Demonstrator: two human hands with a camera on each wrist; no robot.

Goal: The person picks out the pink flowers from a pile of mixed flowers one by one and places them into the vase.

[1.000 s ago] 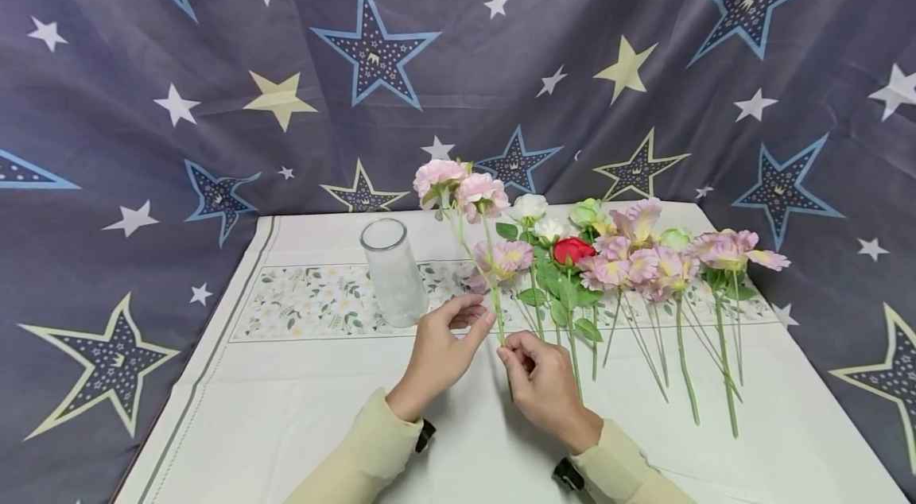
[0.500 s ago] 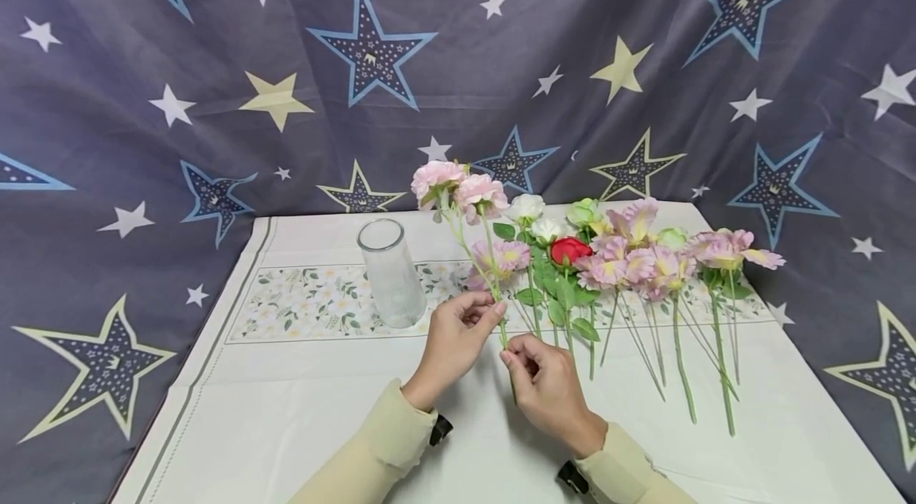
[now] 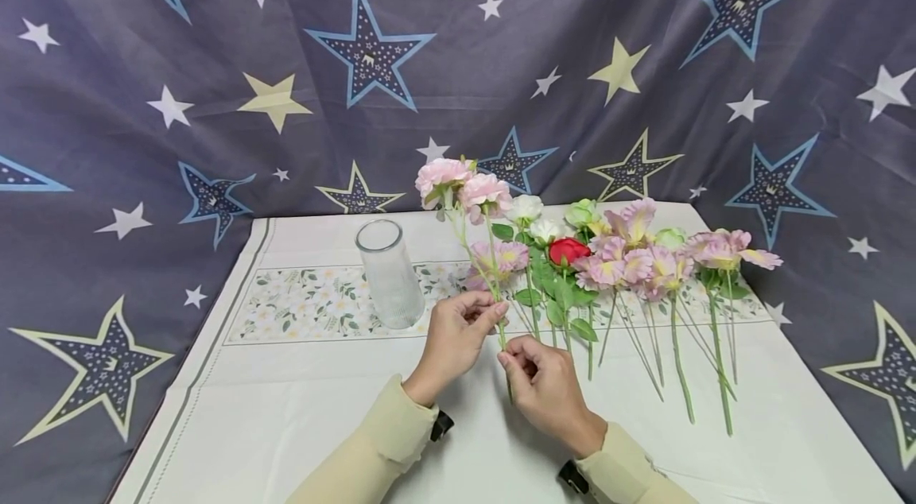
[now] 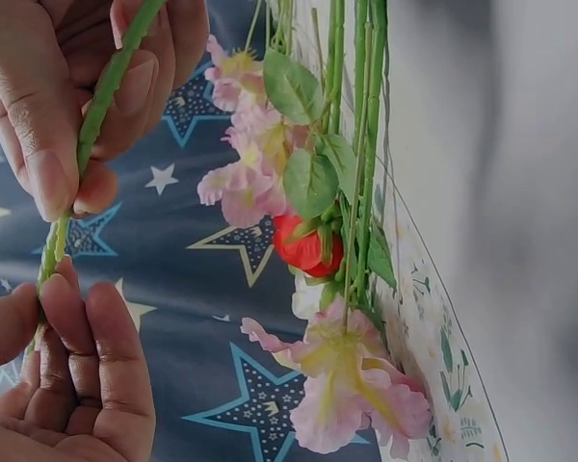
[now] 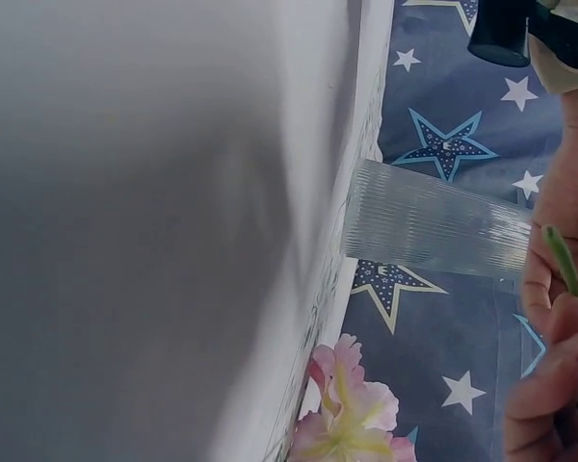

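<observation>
A pink artificial flower (image 3: 483, 194) with two ruffled blooms on a forked green stem is held upright over the white cloth. My left hand (image 3: 458, 337) pinches the stem below the fork, between thumb and index finger. Lower down, my right hand (image 3: 547, 389) pinches the same stem. In the left wrist view the green stem (image 4: 106, 96) runs through the fingers of both hands. The stem's lower end (image 5: 559, 255) sticks out past the right fingers in the right wrist view. A ribbed clear glass vase (image 3: 392, 281) stands upright, left of the blooms.
Right of my hands lie several artificial flowers: a red rose (image 3: 569, 251), white roses (image 3: 525, 208), green-white blooms (image 3: 583, 212) and pink-purple irises (image 3: 719, 251), stems toward me. A flower-print band (image 3: 308, 301) crosses the tablecloth (image 3: 236, 424). A star-patterned curtain (image 3: 444, 11) hangs behind.
My left hand has moved slightly right and closed its thumb and finger on the stem. The right hand keeps its pinch lower down. The blooms have shifted only slightly.
</observation>
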